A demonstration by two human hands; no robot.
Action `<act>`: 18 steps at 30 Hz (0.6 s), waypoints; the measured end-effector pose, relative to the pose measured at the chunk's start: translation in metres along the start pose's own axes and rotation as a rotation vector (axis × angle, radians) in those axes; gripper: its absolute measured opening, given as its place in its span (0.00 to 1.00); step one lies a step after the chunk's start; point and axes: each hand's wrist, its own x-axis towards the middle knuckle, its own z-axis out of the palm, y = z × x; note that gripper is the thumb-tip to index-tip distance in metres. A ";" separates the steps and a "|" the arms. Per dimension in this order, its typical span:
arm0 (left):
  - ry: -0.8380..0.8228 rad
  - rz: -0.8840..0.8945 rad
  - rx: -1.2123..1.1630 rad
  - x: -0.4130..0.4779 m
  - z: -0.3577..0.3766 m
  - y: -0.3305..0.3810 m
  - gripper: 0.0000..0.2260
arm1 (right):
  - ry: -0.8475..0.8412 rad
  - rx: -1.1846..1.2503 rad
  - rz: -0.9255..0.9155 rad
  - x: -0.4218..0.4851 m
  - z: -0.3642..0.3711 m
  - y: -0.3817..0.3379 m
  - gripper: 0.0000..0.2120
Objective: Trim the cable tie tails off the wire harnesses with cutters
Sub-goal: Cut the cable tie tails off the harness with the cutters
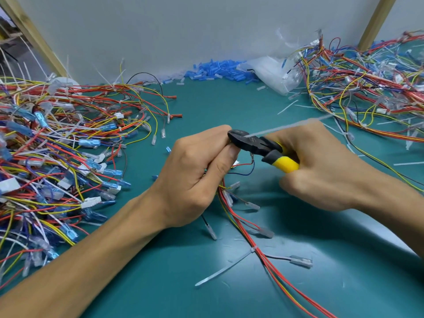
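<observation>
Left hand [197, 177]: fingers curled round wire harness [238, 222], middle of tabletop [160, 283] | Right hand [321, 171]: clenched on yellow grips of cutters [257, 145] | Cable tie tail [286, 127]: white, caught at cutters' black nose, slanting over right hand | Harness piles [57, 157]: left edge, far right corner

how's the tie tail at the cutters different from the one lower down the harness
The tail at the cutters sits at the jaws of the cutters, raised off the mat; the lower tail lies flat on the mat, untouched. The tail at the cutters points up and right, the lower tail down and left. Both are pale, uncut strips on the red-wired harness.
</observation>
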 end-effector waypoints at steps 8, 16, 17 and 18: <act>0.025 0.013 -0.024 -0.002 0.001 -0.001 0.16 | 0.034 0.004 0.025 -0.003 0.003 -0.008 0.11; 0.031 -0.010 -0.026 0.001 0.000 0.000 0.13 | 0.109 -0.218 0.054 0.004 0.005 0.002 0.06; 0.029 -0.006 -0.024 0.001 0.000 0.000 0.13 | 0.103 -0.212 0.048 0.003 0.006 0.003 0.06; 0.028 -0.006 -0.024 0.001 0.000 0.000 0.13 | 0.093 -0.201 0.037 0.003 0.006 0.003 0.07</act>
